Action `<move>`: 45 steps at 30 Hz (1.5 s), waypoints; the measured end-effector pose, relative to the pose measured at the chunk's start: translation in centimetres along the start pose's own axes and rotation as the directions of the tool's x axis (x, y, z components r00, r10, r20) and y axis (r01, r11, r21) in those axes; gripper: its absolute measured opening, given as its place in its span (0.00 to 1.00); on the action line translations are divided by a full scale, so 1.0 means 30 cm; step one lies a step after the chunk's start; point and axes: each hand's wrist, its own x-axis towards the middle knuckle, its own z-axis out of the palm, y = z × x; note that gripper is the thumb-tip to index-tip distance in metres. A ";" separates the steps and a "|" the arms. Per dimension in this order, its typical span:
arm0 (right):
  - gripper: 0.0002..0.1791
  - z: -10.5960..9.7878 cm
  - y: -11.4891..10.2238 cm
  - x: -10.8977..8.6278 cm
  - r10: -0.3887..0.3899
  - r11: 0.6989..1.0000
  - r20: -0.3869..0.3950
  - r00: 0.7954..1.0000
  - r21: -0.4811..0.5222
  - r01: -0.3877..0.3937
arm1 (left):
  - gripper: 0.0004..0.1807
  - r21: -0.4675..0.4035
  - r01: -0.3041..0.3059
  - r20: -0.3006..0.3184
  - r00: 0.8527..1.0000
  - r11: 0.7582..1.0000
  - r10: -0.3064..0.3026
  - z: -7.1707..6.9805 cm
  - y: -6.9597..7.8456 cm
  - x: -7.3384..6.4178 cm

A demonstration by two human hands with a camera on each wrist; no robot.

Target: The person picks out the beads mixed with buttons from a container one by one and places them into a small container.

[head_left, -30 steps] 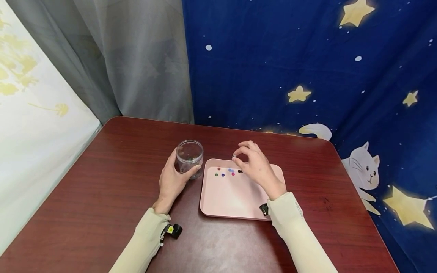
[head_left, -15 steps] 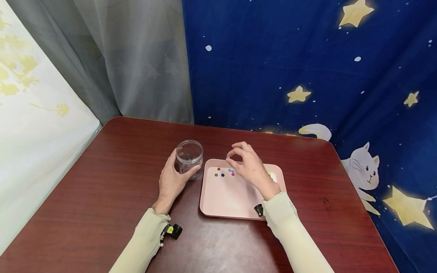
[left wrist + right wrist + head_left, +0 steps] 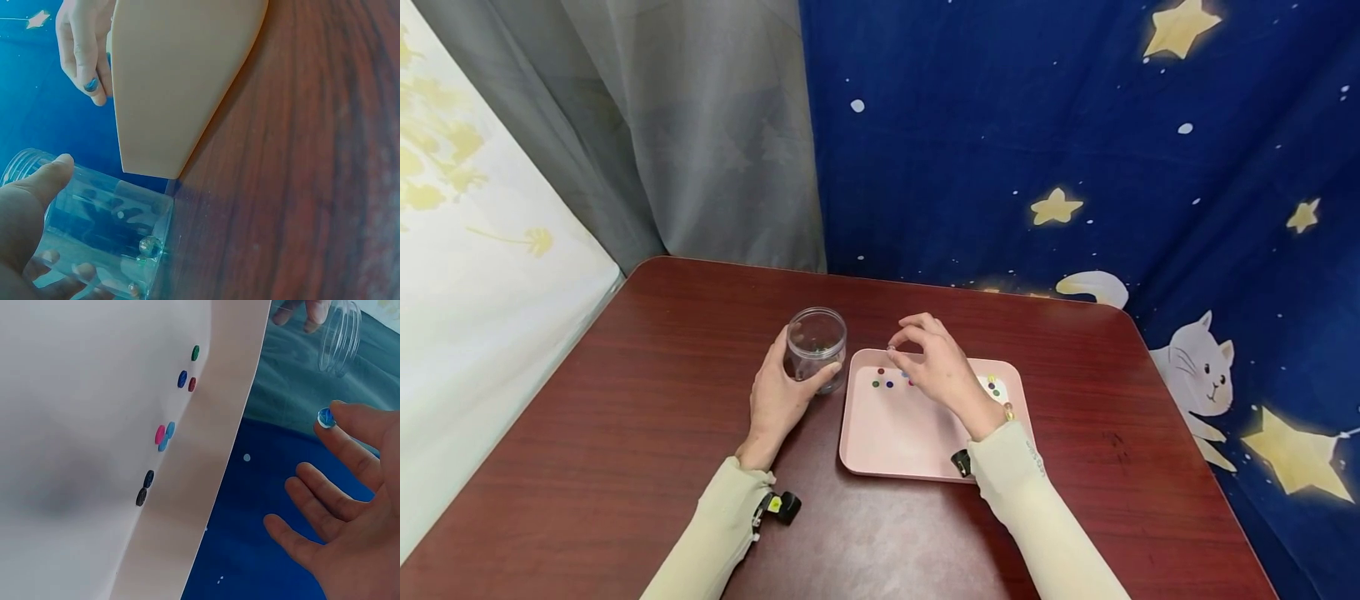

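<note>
Holding the clear jar left of the pink tray in our left hand, we pinch a clear marble with our right hand near the tray's far side; coloured discs lie within.

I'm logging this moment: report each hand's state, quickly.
Left hand: holding the clear jar by its side.
Right hand: pinching a small, glassy round piece.
</note>
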 end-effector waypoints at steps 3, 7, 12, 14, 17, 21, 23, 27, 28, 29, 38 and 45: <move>0.06 0.005 -0.006 0.003 -0.011 1.000 -0.006 1.000 0.000 0.011 | 0.55 0.001 0.001 0.001 1.000 1.000 -0.001 -0.001 -0.001 0.000; 0.05 0.011 -0.011 0.008 -0.017 1.000 -0.006 1.000 -0.006 0.017 | 0.55 0.007 -0.002 0.000 1.000 1.000 0.002 0.000 -0.001 0.001; 0.06 0.019 -0.013 0.011 -0.028 1.000 -0.009 1.000 -0.001 0.028 | 0.55 0.015 0.000 0.000 1.000 1.000 0.000 0.000 -0.001 0.003; 0.06 0.021 -0.014 0.013 -0.031 0.999 -0.009 0.999 0.009 0.031 | 0.55 0.016 0.002 0.001 1.000 1.000 -0.002 0.000 -0.001 0.003; 0.06 0.024 -0.019 0.017 -0.035 0.999 -0.012 0.999 0.023 0.035 | 0.55 0.016 0.002 0.003 1.000 1.000 -0.002 0.000 -0.003 0.003; 0.06 0.027 -0.027 0.023 -0.044 0.998 -0.015 0.999 0.037 0.044 | 0.55 0.019 0.004 0.006 1.000 1.000 -0.004 0.000 -0.005 0.003; 0.05 0.030 -0.031 0.026 -0.046 0.998 -0.015 0.999 0.041 0.047 | 0.55 0.017 0.004 0.009 1.000 1.000 -0.004 0.001 -0.006 0.004; 0.06 0.034 -0.039 0.033 -0.057 0.997 -0.023 0.998 0.046 0.058 | 0.55 0.013 0.000 0.010 1.000 1.000 -0.001 0.002 -0.008 0.006; 0.06 0.036 -0.038 0.036 -0.057 0.997 -0.024 0.998 0.049 0.058 | 0.55 0.011 -0.001 0.009 1.000 1.000 0.000 0.003 -0.008 0.006; 0.06 0.038 -0.039 0.037 -0.060 0.997 -0.027 0.998 0.052 0.062 | 0.54 0.011 -0.001 0.008 1.000 1.000 0.001 0.002 -0.008 0.006; 0.06 0.047 -0.050 0.049 -0.080 0.996 -0.032 0.996 0.047 0.082 | 0.55 0.005 -0.012 0.005 1.000 1.000 0.012 0.000 -0.002 0.006; 0.06 0.053 -0.062 0.060 -0.089 0.995 -0.029 0.996 0.047 0.091 | 0.55 0.003 -0.006 0.008 1.000 1.000 0.006 -0.001 -0.004 0.008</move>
